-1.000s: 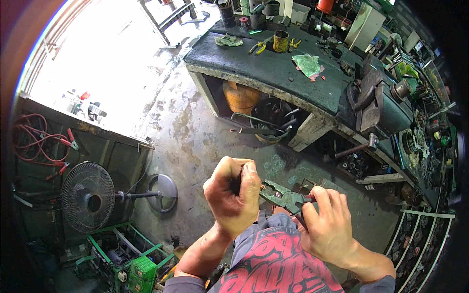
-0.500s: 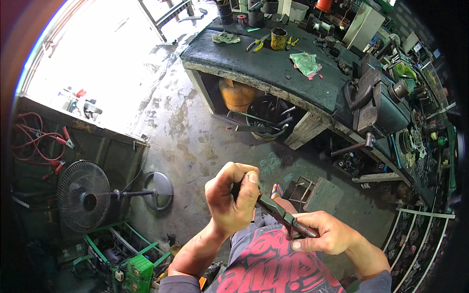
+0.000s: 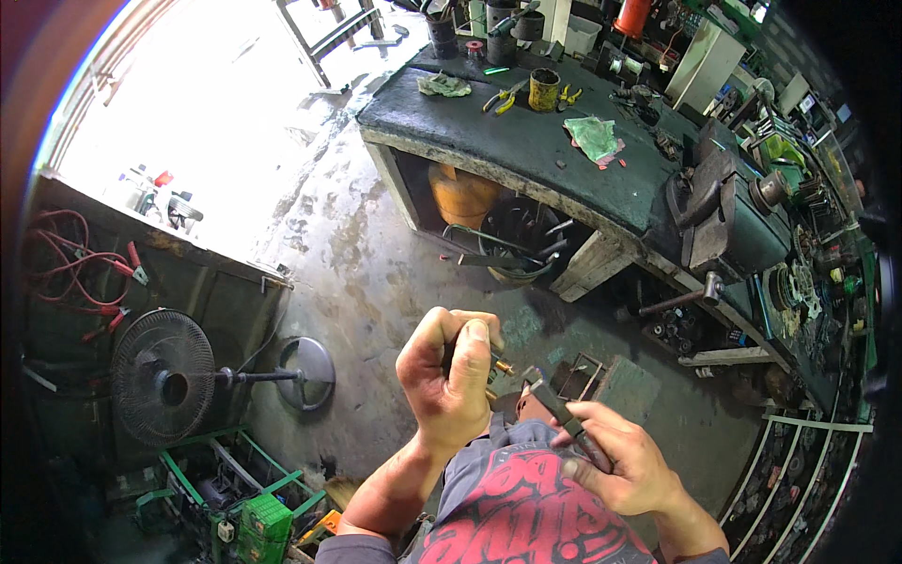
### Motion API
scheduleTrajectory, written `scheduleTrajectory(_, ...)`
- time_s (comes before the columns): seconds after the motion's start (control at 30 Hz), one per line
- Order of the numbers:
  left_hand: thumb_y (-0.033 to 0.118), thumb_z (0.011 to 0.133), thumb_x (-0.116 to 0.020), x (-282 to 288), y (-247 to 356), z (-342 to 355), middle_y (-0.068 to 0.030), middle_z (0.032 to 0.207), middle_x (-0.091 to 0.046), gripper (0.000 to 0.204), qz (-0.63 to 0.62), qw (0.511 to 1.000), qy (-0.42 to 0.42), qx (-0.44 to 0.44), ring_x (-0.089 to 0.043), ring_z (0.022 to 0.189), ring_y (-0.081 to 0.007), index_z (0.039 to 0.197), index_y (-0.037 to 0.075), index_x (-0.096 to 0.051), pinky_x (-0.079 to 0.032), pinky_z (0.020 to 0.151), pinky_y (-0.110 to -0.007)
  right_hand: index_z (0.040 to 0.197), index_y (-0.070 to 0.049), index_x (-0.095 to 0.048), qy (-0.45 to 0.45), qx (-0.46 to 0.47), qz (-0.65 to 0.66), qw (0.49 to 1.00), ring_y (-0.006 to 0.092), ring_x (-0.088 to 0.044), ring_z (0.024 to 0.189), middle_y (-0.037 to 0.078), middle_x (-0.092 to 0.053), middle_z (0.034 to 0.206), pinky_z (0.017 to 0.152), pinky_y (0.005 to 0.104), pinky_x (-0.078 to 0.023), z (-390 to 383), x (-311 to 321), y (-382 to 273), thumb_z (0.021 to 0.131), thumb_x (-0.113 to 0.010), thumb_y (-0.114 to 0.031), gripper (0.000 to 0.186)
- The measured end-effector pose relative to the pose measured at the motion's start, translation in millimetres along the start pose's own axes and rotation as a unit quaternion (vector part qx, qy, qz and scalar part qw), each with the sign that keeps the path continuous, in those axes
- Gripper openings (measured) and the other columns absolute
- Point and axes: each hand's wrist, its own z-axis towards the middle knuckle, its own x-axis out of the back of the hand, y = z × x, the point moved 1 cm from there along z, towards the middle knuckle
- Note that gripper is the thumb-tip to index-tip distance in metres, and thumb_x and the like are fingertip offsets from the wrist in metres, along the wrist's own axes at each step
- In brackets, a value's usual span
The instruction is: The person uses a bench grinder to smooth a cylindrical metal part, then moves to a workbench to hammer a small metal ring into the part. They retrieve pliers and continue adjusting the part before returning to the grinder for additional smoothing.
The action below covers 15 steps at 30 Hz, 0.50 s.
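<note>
Low in the middle of the view, my left hand (image 3: pixel 448 371) is closed round a small object, mostly hidden by the fingers, with brass-coloured tips (image 3: pixel 503 365) poking out at its right side. To its right and a little lower, my right hand (image 3: pixel 611 460) grips the handles of dark metal pliers (image 3: pixel 554 402). The jaws of the pliers are just right of the brass tips, apart from them. Both forearms come in from below, in front of my grey shirt with red print (image 3: pixel 521 517).
A dark workbench (image 3: pixel 507 141) ahead carries yellow-handled pliers (image 3: pixel 507 99), a yellow can (image 3: pixel 543 91), rags and a large vise (image 3: pixel 728 207); an orange cylinder (image 3: pixel 456 193) stands beneath. A standing fan (image 3: pixel 164 376) and green metal frames are at left, a white metal rack (image 3: pixel 813 423) at right.
The pliers have drawn away from my left hand toward the lower right and turned more steeply, uncovering the brass tips. My left hand stays closed in much the same place.
</note>
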Motion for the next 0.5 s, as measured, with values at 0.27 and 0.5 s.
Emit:
scheduleTrajectory(0.27, 0.000, 0.098, -0.058, -6.1, -3.5, -6.4, -0.0107, 0.090, -0.069, 0.012, 0.072, 0.986, 0.016, -0.150, -0.052, 0.068, -0.0068, 0.087, 0.000, -0.055, -0.045, 0.062, -0.024, 0.117, 0.005, -0.067, 0.050, -0.024, -0.016, 0.998, 0.0372, -0.064, 0.117, 0.022, -0.062, 0.128, 0.099, 0.0422, -0.051, -1.3, -20.8, -1.8, 0.093, -0.074, -0.018, 0.034)
scheduleTrajectory(0.5, 0.000, 0.098, -0.059, 2.4, -5.7, 2.4, -0.0145, 0.090, -0.070, 0.010, 0.077, 0.967, -0.050, -0.236, -0.053, 0.065, -0.0071, 0.090, -0.003, -0.055, -0.046, 0.058, -0.024, 0.129, 0.004, -0.064, -0.083, -0.112, 0.313, 0.939, 0.0199, -0.064, 0.118, 0.011, -0.068, 0.124, 0.106, 0.0375, -0.046, -2.8, -9.2, 2.5, 0.101, -0.068, -0.013, 0.034)
